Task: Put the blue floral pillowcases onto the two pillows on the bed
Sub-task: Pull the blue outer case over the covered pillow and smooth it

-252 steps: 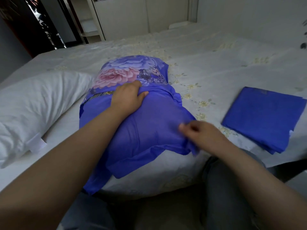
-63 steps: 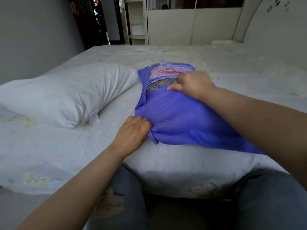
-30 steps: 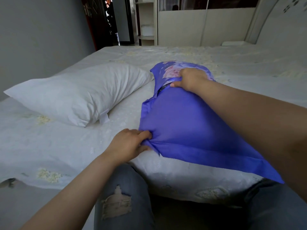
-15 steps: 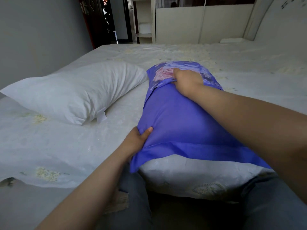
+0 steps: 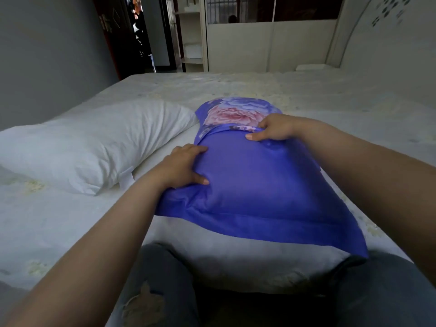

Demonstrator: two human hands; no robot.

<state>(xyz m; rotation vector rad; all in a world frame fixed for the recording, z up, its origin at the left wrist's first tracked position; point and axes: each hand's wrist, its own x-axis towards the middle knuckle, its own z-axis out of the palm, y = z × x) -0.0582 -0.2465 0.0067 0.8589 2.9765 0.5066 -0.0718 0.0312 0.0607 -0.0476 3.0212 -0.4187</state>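
A pillow in a blue floral pillowcase [image 5: 259, 185] lies lengthwise on the bed in front of me, its pink flower print at the far end. My left hand [image 5: 181, 166] lies on its left side, fingers flat and thumb spread on the plain blue cloth. My right hand [image 5: 276, 127] grips the folded edge of the blue cloth where the flower print begins. The case's open hem hangs over the bed edge near my knees. A bare white pillow [image 5: 94, 147] lies to the left. The second pillowcase is out of view.
The bed [image 5: 59, 227] has a pale sheet with faint yellow flowers. A grey wall [image 5: 47, 55] runs along the left, with a dark doorway [image 5: 136, 34] and white cabinets [image 5: 259, 46] beyond. My jeans-clad knees [image 5: 160, 286] touch the bed's near edge.
My left hand let go of the case's near corner and moved up onto the pillow's left side. My right hand shifted along the fold at the print. The pillow now lies straighter.
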